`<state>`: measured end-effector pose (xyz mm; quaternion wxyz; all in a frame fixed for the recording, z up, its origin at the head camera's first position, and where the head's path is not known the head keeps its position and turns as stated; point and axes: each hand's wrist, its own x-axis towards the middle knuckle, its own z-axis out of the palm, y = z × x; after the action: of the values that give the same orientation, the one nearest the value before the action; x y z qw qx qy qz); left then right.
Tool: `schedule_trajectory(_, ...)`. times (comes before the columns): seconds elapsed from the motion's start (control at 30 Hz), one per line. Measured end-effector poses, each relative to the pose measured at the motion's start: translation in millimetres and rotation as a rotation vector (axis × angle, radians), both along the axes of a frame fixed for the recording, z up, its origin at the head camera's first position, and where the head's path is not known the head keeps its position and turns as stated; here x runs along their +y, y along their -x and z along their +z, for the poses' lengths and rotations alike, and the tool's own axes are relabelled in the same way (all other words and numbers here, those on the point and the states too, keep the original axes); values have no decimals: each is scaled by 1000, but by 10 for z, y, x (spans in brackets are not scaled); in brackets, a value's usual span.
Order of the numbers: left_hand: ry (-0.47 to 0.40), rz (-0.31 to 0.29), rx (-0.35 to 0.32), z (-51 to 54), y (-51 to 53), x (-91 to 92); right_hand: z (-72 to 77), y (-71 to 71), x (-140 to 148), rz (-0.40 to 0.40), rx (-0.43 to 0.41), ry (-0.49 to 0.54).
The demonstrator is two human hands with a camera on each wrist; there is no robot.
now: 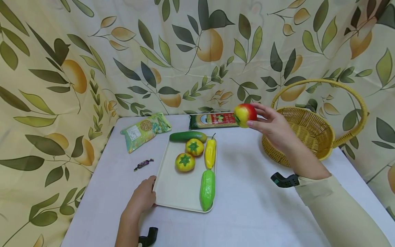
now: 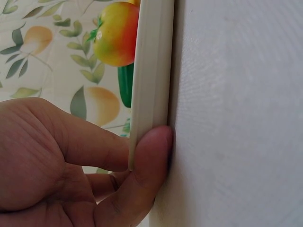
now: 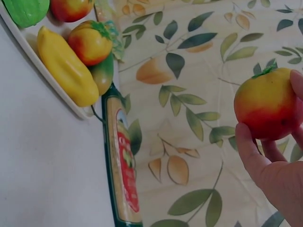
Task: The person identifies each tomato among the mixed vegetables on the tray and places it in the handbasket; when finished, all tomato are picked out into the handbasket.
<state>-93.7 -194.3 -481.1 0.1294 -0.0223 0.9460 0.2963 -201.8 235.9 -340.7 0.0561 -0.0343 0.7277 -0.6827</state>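
My right hand (image 1: 275, 128) holds a red-and-yellow tomato (image 1: 245, 115) in its fingers, up off the table and left of the wicker basket (image 1: 271, 151). In the right wrist view the green leafy top of the tomato (image 3: 270, 106) shows. My left hand (image 1: 143, 195) pinches the left edge of a white tray (image 1: 176, 192); in the left wrist view, finger and thumb grip the tray's rim (image 2: 154, 85). On the tray lie two similar tomatoes (image 1: 185, 162), a dark green cucumber (image 1: 187, 136), a yellow pepper (image 1: 210, 153) and a bumpy light green vegetable (image 1: 207, 190).
A green snack packet (image 1: 145, 132) lies at the back left, with a small wrapped candy (image 1: 143, 164) in front of it. Behind the tray is a long red-labelled noodle packet (image 1: 213, 120). The basket's tall handle (image 1: 361, 103) arches upward. A patterned curtain (image 1: 123, 85) closes off the back.
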Motion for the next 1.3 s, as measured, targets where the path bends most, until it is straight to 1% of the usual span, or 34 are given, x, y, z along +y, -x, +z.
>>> schedule_trajectory(0.13, 0, 2, 1, -3, 2, 3, -3, -5, 45, -9, -7, 19)
schedule_trajectory(0.37, 2, 3, -5, 9, -2, 3, -1, -16, 117, -24, 5, 4)
schedule_trajectory(0.57, 5, 3, -2, 2, -4, 2, 3, -23, 164, -29, 9, 17)
schedule_trajectory(0.8, -3, -3, 0, -16, -7, -2, 15, -38, 203, -41, -8, 27)
schedule_trajectory(1.07, 8, -2, 0, -4, -4, 6, -4, -51, 280, -52, -11, 35)
schedule_trajectory(1.3, 14, -6, 6, -4, -9, 6, -15, -58, 351, -73, -15, 10)
